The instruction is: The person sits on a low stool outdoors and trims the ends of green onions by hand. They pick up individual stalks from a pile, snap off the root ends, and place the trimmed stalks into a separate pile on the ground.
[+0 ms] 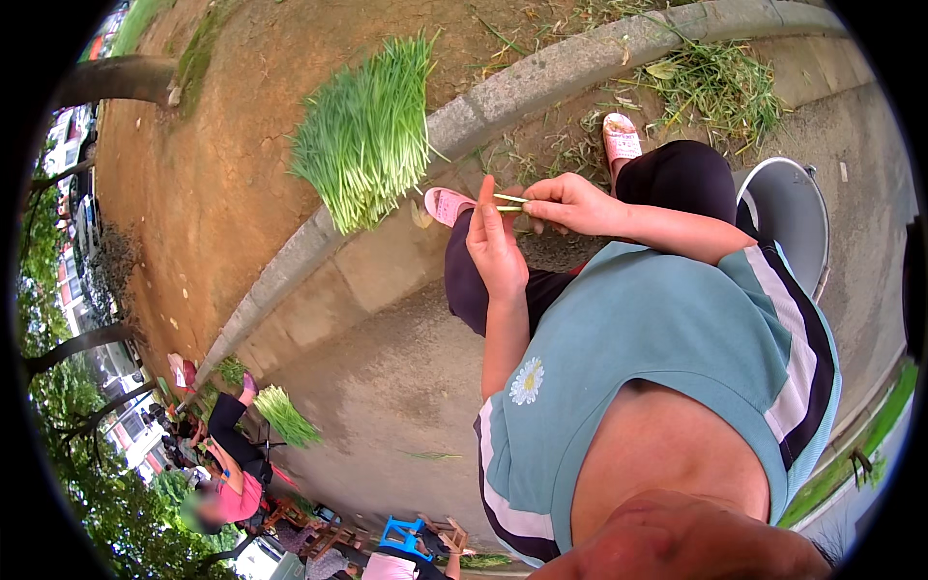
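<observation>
My right hand (569,205) pinches thin pale green stalks (512,209) between thumb and forefinger, above my knees. At the stalks' other side, my left hand (499,250) is raised with its forefinger stretched out. The stalks meet its thumb and forefinger, but whether it grips them cannot be seen. Ahead and to the left, a large bundle of long green leafy stalks (370,138), perhaps garlic chives, lies across the bare soil and the kerb, its pale ends towards me. A heap of loose green trimmings (718,90) lies ahead to the right, by the kerb.
A curved stone kerb (515,90) separates soil from pavement. Pink slippers (621,138) are on my feet. A grey bucket (794,210) stands at my right. Farther left, a seated person in pink (239,496) is near another green bundle (285,415); other people and a blue stool (401,535) are behind.
</observation>
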The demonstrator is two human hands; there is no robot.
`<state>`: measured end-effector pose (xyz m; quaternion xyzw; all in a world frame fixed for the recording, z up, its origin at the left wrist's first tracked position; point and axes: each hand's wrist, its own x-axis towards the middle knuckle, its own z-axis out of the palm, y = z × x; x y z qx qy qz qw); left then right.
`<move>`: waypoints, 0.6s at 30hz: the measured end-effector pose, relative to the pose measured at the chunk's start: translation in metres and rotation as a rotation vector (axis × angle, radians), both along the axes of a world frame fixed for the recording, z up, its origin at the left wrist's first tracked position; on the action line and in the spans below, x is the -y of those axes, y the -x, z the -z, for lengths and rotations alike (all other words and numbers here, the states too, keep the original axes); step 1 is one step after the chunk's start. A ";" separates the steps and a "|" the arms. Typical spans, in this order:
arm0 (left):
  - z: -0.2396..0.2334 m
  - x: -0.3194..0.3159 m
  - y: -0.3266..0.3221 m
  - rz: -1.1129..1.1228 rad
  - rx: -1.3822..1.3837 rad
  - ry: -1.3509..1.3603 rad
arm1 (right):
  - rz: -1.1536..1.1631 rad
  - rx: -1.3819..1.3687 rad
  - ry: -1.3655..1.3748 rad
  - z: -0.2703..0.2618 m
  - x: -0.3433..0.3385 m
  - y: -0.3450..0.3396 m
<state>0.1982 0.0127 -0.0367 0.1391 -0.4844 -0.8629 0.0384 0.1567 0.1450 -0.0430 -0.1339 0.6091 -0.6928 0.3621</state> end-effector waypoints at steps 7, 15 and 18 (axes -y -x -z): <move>0.014 0.003 -0.004 0.181 0.032 0.156 | 0.021 -0.098 -0.031 0.001 0.008 -0.002; 0.016 0.019 0.007 -0.200 -0.030 0.053 | 0.022 -0.110 -0.081 0.008 0.005 -0.001; 0.015 0.037 0.012 -0.393 -0.065 -0.057 | -0.002 -0.080 -0.124 0.022 -0.002 0.005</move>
